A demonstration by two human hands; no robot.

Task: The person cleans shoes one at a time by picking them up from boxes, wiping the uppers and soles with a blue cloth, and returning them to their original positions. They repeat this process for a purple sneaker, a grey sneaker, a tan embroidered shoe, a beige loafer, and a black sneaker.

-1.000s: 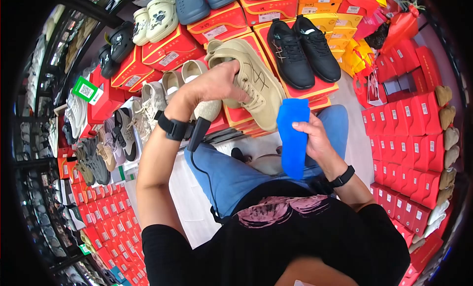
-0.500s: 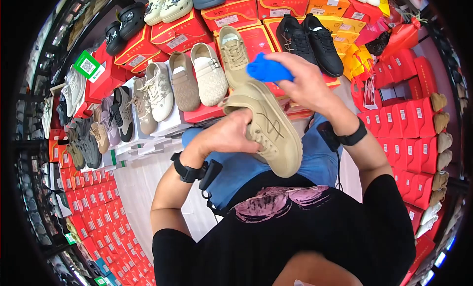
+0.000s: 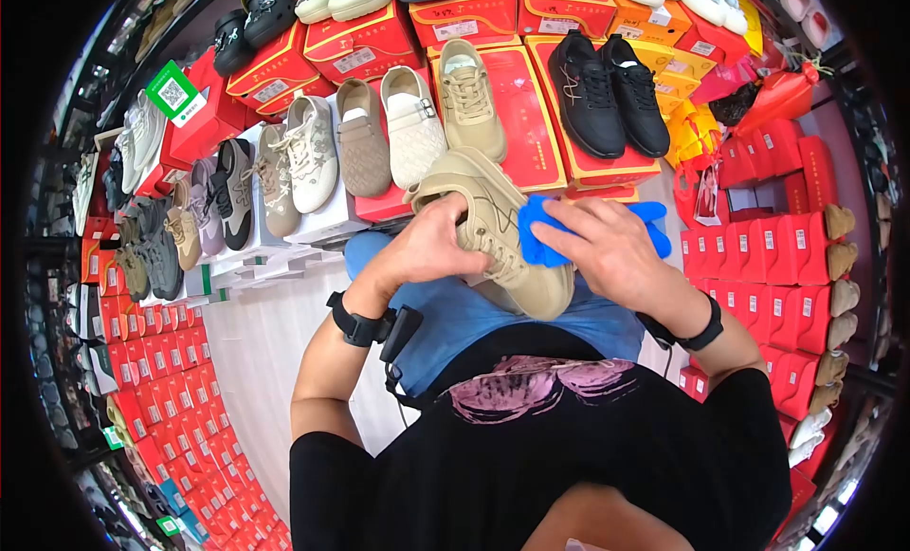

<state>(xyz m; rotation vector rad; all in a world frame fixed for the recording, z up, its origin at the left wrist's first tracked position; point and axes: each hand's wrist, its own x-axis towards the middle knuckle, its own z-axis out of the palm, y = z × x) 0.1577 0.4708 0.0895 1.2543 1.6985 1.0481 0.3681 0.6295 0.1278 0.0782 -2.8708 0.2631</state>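
A beige lace-up shoe point(image 3: 495, 230) hangs tilted over my lap, toe toward me. My left hand point(image 3: 431, 246) is closed on it near the opening, thumb along the laces. In my right hand point(image 3: 611, 252) a bright blue cloth point(image 3: 542, 232) is bunched and pressed against the side of the shoe, covering part of it. The fingers of that hand lie bent over the cloth. Just beyond, a matching beige shoe point(image 3: 468, 101) rests on a red shoebox point(image 3: 524, 115).
Black sneakers point(image 3: 590, 96) stand on a box to the right. A row of shoes, including a cream buckled clog point(image 3: 413, 124), lines the display at left. Stacked red boxes point(image 3: 758, 252) rise on the right, and a green QR-code card point(image 3: 172, 92) stands at upper left.
My right hand has come down with the blue cloth, from above the shoe onto its side. The held shoe has shifted slightly toward the upper left. My left hand keeps its hold.
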